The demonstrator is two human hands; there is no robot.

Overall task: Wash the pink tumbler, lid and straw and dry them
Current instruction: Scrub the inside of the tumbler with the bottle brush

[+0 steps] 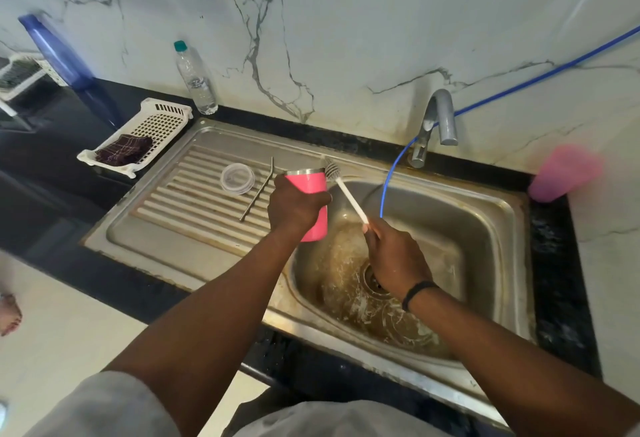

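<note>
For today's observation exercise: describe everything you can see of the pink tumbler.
The pink tumbler is a smooth pink cup with a bare steel rim, its lid off. It is held upright over the edge of the steel sink, slightly tilted. The left hand grips it round the middle, hiding part of its side. The bristle head of a white bottle brush, held by the right hand, sits at its rim. Its inside is not visible.

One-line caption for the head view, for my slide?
Left hand holds pink tumbler over sink; right hand holds bottle brush at its rim.
</note>
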